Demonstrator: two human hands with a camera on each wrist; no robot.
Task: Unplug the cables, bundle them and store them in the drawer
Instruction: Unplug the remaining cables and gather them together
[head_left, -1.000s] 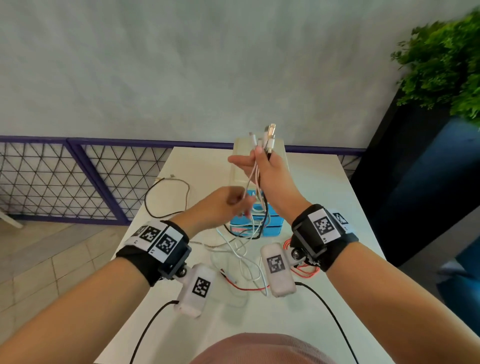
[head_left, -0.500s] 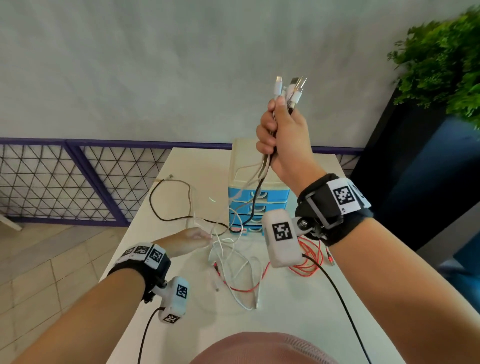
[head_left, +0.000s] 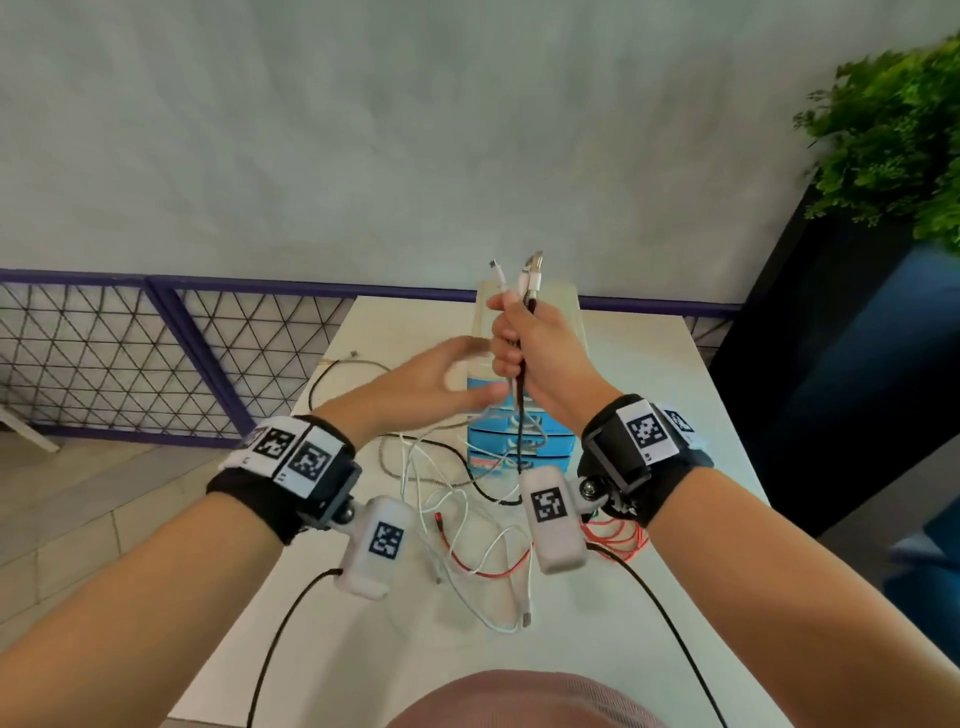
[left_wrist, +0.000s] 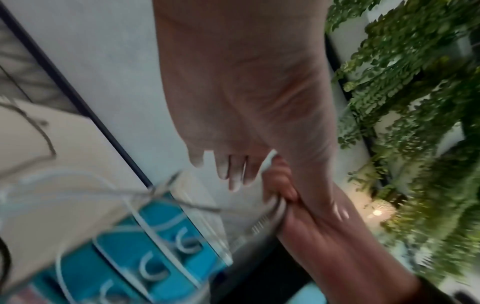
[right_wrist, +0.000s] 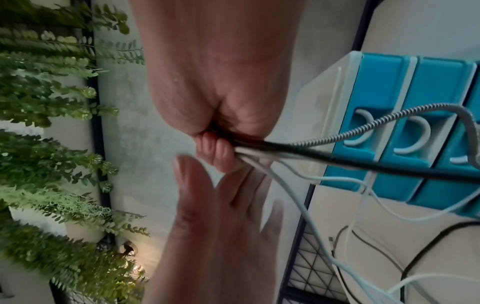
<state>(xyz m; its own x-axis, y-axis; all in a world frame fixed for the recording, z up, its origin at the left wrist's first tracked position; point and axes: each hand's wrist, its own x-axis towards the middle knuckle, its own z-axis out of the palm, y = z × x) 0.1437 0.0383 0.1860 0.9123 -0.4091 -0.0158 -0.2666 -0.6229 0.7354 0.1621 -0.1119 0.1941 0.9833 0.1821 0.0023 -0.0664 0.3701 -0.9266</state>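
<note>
Right now my right hand (head_left: 540, 353) is clenched around a bunch of cables (head_left: 519, 395), held up in front of the drawer unit (head_left: 524, 441), with the plug ends (head_left: 527, 275) sticking up out of the top of my fist above the unit's pale top. From the right wrist view I can make out a black cable (right_wrist: 363, 162), a braided grey one (right_wrist: 389, 117) and several thin white ones (right_wrist: 298, 185) leaving the bottom of the fist and running down past the blue drawer fronts (right_wrist: 384, 86).

My left hand (head_left: 431, 384) is released, fingers straight and together, palm turned toward the hanging cables just to the left of the drawer unit's upper drawers; its fingertips (left_wrist: 233, 176) sit just beside my right fist, and I cannot tell whether they touch the cables. The left wrist view is blurred.

The rest of the cable lengths lie loose on the white table (head_left: 675, 374) in front of the drawer unit: white loops (head_left: 467, 571) and a red cable (head_left: 483, 564) tangled together, a red coil (head_left: 618, 540) toward the unit's front right, and a dark cable (head_left: 332, 369) curving off to its left. All 3 drawers I can see are closed
</note>
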